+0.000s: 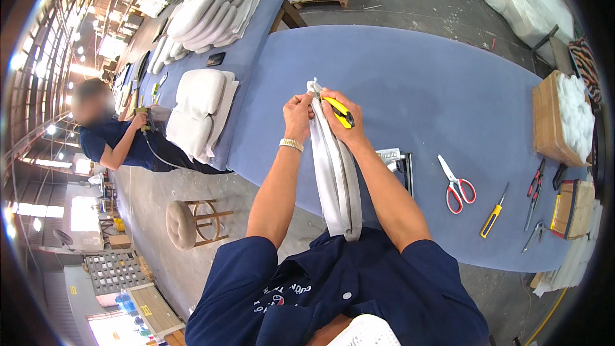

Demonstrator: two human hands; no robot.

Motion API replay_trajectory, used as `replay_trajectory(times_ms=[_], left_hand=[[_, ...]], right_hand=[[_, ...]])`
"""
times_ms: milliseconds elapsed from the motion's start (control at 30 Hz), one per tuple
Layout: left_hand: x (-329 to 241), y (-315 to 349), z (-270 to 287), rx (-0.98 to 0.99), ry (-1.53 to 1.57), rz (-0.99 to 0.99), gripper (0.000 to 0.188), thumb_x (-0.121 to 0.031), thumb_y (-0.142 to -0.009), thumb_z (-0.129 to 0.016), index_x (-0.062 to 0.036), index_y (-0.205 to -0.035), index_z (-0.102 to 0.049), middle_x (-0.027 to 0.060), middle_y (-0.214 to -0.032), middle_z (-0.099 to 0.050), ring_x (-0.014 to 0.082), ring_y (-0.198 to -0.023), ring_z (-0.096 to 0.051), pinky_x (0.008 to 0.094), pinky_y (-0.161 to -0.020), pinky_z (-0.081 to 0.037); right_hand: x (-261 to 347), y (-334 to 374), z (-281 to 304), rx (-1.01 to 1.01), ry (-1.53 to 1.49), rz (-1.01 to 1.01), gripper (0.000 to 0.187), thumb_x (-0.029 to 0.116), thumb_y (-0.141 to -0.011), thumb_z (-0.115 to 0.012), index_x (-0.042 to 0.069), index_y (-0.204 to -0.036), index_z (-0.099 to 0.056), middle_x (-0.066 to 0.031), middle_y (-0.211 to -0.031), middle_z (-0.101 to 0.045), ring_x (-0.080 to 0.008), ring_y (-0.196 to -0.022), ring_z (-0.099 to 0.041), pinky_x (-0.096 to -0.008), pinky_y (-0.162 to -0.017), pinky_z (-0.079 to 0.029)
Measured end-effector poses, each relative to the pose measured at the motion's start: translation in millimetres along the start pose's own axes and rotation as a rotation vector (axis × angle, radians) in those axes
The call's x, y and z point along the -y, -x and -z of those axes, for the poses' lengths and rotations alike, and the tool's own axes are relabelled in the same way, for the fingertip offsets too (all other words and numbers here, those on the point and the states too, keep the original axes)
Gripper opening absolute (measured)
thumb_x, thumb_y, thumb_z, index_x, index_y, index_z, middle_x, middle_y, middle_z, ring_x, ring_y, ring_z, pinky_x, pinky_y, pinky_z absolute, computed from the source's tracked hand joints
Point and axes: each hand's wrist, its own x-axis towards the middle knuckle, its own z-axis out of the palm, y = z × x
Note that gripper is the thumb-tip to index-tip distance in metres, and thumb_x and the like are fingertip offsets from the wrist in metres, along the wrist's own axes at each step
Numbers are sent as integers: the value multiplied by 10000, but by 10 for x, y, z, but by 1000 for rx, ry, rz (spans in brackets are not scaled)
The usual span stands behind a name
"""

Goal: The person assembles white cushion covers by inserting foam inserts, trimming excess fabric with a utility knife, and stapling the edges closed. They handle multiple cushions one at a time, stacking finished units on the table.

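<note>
**Both hands busy at the top of the padded strip!**

Over on the far left, a co-worker [131, 138] grips a hose-fed power tool [142, 115]; a round-seated stool [181, 224] stands on the floor nearby; pale cushions [195, 96] sit piled on a blue surface, a dark phone [216, 59] lying just beyond them; now across the blue worktable [410, 70], where a staple gun [409, 173] crowds the right forearm, partly hidden behind it; then red-handled scissors [446, 168], a yellow-handled screwdriver [491, 221], red-handled pliers [533, 187] and, at the right end, a cardboard box [546, 118] full of white stuffing [575, 115].

Centre stage, the long pale-grey padded strip [330, 176] runs from the shirt front up to the hands; the left hand [297, 115], a watch [291, 144] at its wrist, pinches the strip's upper end, fingers curled; the right hand [343, 115] closes round a yellow-and-black utility knife [338, 112], beside that same end; whether the blade touches the fabric, I cannot tell; both forearms reach forward, converging on the strip!
</note>
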Motion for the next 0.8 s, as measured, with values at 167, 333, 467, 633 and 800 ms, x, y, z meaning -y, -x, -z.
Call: replay_trajectory(times_ms=[167,333,467,633,800], left_hand=[[-4,-10,37,19,-17,-19,197,-193,-917,-765,-56,-843,-644,-30,-715,-566,52,-593,-493,224,-530,-416],[-106,0,7,36,-87,-25,184,-167,-921,-759,-50,-842,-641,-30,-705,-555,56,-581,-477,227,-516,-400],[-154,14,-43,36,-76,-12,178,-157,-921,-756,-50,-834,-643,-29,-701,-552,57,-577,-473,230,-511,-397],[-167,13,-14,12,-86,-46,189,-144,-912,-766,-61,-809,-630,-29,-694,-547,51,-575,-472,227,-508,-388],[-260,46,9,34,-52,-79,204,-150,-898,-776,-48,-804,-627,-22,-688,-548,52,-546,-462,226,-482,-367]], right_hand=[[31,-67,48,105,-4,-102,213,194,-961,-662,83,-1138,-705,-119,-1153,-756,-238,-984,-742,-332,-861,-560],[76,-150,79,208,116,-97,193,184,-952,-660,82,-1108,-707,-111,-1035,-759,-231,-860,-734,-344,-779,-556],[59,-122,79,130,85,32,177,176,-942,-662,80,-1084,-708,-101,-941,-750,-233,-777,-716,-337,-732,-548],[211,-84,133,151,47,-52,177,151,-904,-651,69,-1054,-698,-137,-887,-728,-315,-775,-707,-386,-703,-535],[231,40,225,163,83,-76,173,142,-916,-658,82,-1069,-712,-94,-895,-738,-237,-753,-702,-338,-715,-540]])
